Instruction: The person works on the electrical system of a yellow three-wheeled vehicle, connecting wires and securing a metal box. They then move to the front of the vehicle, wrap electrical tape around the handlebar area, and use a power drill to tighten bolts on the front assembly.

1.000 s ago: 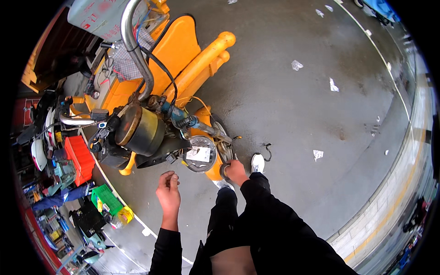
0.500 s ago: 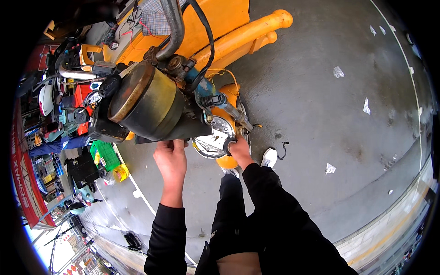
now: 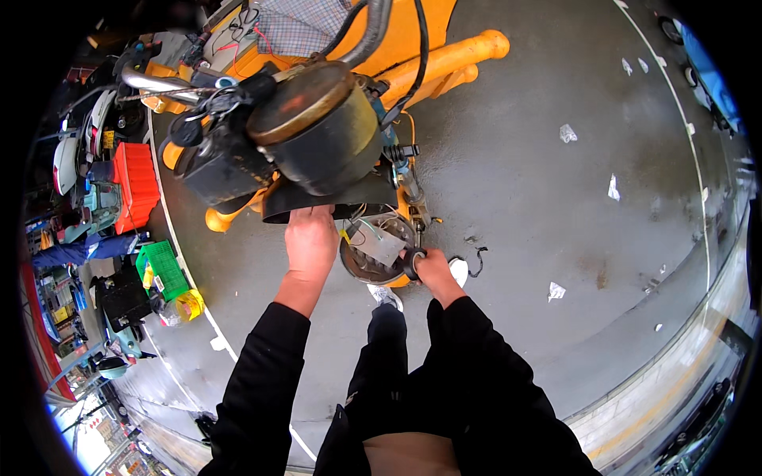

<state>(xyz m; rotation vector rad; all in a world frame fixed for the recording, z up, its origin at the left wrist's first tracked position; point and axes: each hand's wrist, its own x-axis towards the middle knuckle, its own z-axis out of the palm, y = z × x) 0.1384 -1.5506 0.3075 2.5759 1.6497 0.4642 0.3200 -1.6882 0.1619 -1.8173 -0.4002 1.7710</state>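
An orange scooter [image 3: 413, 55] with its front stripped stands before me. A round black headlight housing [image 3: 321, 127] sits at its handlebar, with a black panel [image 3: 329, 202] below. My left hand [image 3: 311, 242] reaches up under that panel and touches its lower edge. My right hand [image 3: 429, 268] grips a small dark tool or part at the rim of the bare front wheel hub [image 3: 373, 250], which has a grey plate across it. Cables hang between housing and hub.
Wet grey concrete floor [image 3: 556, 206] spreads to the right with scraps of paper. A black cable piece [image 3: 476, 260] lies by my white shoe [image 3: 459, 270]. Red crate [image 3: 135, 186], green crate [image 3: 163, 270], yellow container [image 3: 186, 305] and parked scooters line the left.
My head has leaned closer to the scooter. My left hand rose from hanging free beside the wheel to the underside of the black panel. My right hand stayed at the hub.
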